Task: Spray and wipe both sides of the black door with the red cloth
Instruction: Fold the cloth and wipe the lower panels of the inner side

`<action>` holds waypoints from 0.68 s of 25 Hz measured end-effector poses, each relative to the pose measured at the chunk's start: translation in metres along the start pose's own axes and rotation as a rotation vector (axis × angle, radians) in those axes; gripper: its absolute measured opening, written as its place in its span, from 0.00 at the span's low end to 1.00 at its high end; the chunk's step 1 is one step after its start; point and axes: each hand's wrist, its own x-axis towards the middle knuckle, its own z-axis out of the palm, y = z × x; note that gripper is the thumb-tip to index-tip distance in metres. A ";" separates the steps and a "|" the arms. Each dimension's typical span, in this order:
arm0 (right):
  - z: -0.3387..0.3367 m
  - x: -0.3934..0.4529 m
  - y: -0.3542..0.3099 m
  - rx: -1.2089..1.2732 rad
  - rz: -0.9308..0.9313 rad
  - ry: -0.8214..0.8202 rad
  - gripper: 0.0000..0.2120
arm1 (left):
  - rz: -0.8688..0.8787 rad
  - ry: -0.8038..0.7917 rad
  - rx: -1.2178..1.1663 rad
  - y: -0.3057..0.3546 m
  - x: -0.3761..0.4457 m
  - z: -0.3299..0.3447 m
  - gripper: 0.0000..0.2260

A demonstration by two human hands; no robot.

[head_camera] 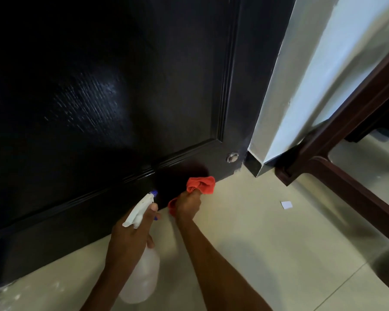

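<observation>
Right hand [188,205] gripping red cloth [201,184], pressing it on black door [99,97] near bottom edge, close to floor [256,243]. Left hand [130,239] gripping spray bottle [142,277], nozzle pointing at door. Metal stopper [232,157] sitting near door corner. White wall [301,86], brown frame [346,153] standing right. Paper scrap [286,204] lying on floor.

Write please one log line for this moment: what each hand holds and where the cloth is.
left hand: holds spray bottle | right hand: grips red cloth | cloth: at bottom rail of black door
</observation>
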 end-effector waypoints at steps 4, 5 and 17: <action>-0.045 0.034 -0.050 0.315 -0.047 0.237 0.11 | 0.024 -0.019 -0.003 0.005 -0.003 0.013 0.19; -0.053 0.042 -0.056 0.423 -0.069 0.285 0.11 | 0.017 -0.029 -0.005 0.005 -0.004 0.016 0.21; -0.053 0.019 -0.085 0.269 -0.337 -0.275 0.63 | 0.006 0.023 -0.042 0.007 -0.012 0.003 0.13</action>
